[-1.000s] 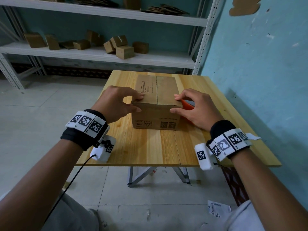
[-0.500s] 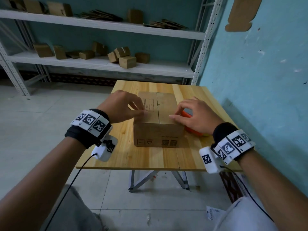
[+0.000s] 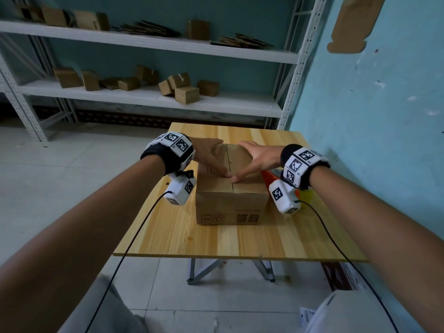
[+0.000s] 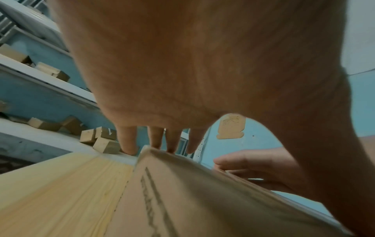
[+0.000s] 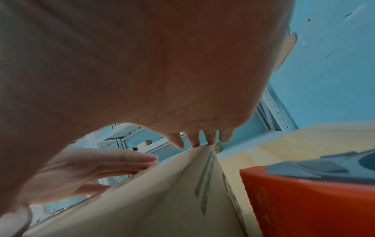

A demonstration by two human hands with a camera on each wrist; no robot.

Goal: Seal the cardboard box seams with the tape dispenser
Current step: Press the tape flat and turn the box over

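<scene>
Here, two flat, released hands, left point(image 3: 208, 153) and right point(image 3: 258, 156), press one cardboard box point(image 3: 230, 203); one orange tape dispenser point(image 3: 269, 177) beside

head view above, wrist views under palms

wooden table and shelving: what rests on them

light pine-plank table point(image 3: 182, 239) on a metal folding base, set close to the blue wall. directly on it: one cardboard box point(image 3: 231, 205), flaps down, centre seam running away from the viewer; printed symbols on the near face. just right of the box, an orange tape dispenser point(image 3: 270, 179) with grey parts, mostly hidden in the head view. behind the table, white metal shelving point(image 3: 144, 98) carries small cardboard boxes point(image 3: 186, 93) and flat cardboard stacks. grey tiled floor point(image 3: 60, 179) underneath.
</scene>
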